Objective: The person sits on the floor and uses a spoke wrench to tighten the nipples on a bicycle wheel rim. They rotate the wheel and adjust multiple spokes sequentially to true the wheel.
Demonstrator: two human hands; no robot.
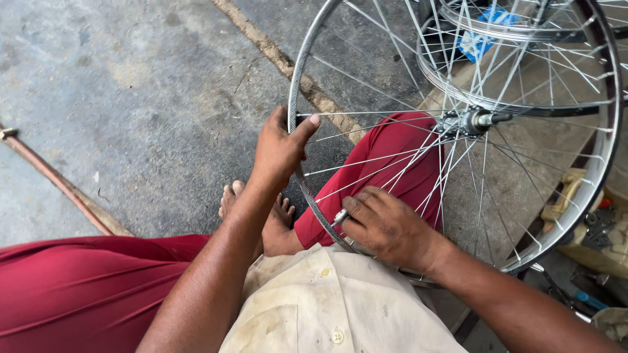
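Stained cream shirt (327, 307), red trousers (78, 287), bare feet (261, 209)

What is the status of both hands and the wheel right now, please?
Left hand gripping the wheel rim. Right hand pinching a small metal tool at the rim. Second wheel lies behind; nothing blocking.

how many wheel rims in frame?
2. One rim stands in front of the person, gripped by the left hand, right hand at its spokes. A second rim lies behind it, top right, partly hidden.

Crumpled blue wrapper (483, 34) behind wheels
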